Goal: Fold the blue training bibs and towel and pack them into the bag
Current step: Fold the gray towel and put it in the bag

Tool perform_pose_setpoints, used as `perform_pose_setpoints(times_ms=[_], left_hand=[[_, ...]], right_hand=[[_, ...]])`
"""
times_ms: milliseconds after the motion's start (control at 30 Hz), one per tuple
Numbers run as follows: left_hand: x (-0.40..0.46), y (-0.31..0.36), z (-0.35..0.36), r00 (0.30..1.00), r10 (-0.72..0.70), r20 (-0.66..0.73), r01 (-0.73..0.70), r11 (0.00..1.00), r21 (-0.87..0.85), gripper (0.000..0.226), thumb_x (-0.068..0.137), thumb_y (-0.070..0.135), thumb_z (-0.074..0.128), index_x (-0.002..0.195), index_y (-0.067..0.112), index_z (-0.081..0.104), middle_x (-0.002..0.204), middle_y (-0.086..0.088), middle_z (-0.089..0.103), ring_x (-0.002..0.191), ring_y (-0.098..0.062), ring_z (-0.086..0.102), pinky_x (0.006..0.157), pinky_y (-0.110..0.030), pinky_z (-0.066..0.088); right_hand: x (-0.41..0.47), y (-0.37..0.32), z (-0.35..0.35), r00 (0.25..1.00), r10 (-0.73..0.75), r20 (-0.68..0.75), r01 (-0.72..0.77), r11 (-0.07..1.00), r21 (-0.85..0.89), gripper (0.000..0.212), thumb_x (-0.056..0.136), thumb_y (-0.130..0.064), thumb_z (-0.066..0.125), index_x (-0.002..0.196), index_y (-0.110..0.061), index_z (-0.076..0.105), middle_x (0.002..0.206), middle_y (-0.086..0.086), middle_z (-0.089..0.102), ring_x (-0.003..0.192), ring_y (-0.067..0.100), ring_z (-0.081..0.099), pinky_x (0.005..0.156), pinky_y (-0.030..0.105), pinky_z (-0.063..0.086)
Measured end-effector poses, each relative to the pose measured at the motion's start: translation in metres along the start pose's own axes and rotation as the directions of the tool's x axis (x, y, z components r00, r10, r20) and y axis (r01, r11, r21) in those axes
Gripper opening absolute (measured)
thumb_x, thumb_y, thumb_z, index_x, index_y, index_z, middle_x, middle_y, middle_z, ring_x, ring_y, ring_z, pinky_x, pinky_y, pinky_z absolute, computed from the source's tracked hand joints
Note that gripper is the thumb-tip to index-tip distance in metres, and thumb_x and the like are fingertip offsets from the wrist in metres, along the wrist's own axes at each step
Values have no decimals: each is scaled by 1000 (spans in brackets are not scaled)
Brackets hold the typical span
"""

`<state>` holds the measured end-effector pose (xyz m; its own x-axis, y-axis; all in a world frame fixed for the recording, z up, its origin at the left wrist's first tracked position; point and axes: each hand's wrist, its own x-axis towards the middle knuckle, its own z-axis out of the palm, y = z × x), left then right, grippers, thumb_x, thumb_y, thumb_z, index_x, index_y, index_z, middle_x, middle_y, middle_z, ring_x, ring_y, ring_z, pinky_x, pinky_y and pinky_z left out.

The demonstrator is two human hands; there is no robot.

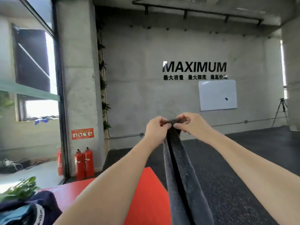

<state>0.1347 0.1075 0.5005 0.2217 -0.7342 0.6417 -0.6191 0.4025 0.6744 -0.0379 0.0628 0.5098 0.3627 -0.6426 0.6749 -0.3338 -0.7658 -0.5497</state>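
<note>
both hands, left hand [155, 129] and right hand [192, 123], pinch the grey towel's [180, 172] top edge together, held up over the red worktop [146, 189]. it hangs long, so the corners could slip or the fold go crooked.

A red bench [146, 192] stands on dark speckled floor [235, 159], with a heap of dark and light blue cloth [27, 208] lying on its near left end beside green leaves [21, 187].
</note>
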Motion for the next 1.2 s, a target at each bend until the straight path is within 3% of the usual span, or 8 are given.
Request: perform_pose_setpoints(times_ms=[133,233,400,500,567,767,967,1200], left_hand=[[8,21,-67,998,36,-55,-36,999,-6,10,88,14,72,97,14,70,95,-2,75,90,-15,70,86,-31,55],[3,36,-110,999,50,-19,-51,997,-65,18,86,13,78,101,8,69,86,-2,73,67,-6,64,63,-20,51],[-6,53,-161,996,79,-27,-79,997,-10,16,84,16,81,93,9,71,77,-7,72,60,-15,61,56,-24,52],[-9,56,-177,993,78,-94,-72,995,65,8,87,12,76,90,11,70,76,-6,70,56,-15,59,53,-24,51],[-9,55,-185,988,72,-140,-58,993,106,6,89,13,74,89,12,69,80,-9,72,52,-13,59,51,-24,50],[-2,36,-215,969,45,-244,-6,987,159,5,94,23,69,95,18,69,93,-3,74,85,-23,70,81,-39,58],[8,-15,-259,932,-48,-360,114,980,164,4,96,23,66,97,20,67,98,-2,72,94,-22,68,89,-40,56],[23,-132,-280,897,-204,-393,296,936,189,6,95,17,65,99,13,69,97,-9,72,94,-28,68,89,-47,57]], right_hand=[[23,-49,7,999,14,47,-21,988,150,15,91,-24,75,97,-11,71,74,6,63,62,15,52,52,26,40],[35,-86,21,999,-42,27,35,973,229,14,95,-18,69,102,-6,66,72,12,66,55,16,54,45,27,37],[43,-136,51,989,-136,53,120,966,230,6,99,-15,61,101,-9,59,83,27,68,47,21,51,38,24,34],[43,-146,65,991,-114,73,91,960,266,13,100,-20,63,102,-8,57,65,17,64,46,20,52,37,26,38],[39,-142,71,979,-96,181,32,946,324,21,97,-24,67,102,-6,59,68,10,63,47,19,52,39,27,40],[27,-95,79,773,-28,634,-178,949,260,29,89,-31,77,112,-14,73,88,2,69,56,12,51,50,24,43],[48,-47,94,778,103,620,-229,965,126,34,84,-25,81,108,-4,69,62,-4,57,49,10,46,47,25,36],[96,11,159,792,151,591,-270,955,119,21,91,-11,73,106,2,67,72,3,65,54,12,58,46,24,46]])
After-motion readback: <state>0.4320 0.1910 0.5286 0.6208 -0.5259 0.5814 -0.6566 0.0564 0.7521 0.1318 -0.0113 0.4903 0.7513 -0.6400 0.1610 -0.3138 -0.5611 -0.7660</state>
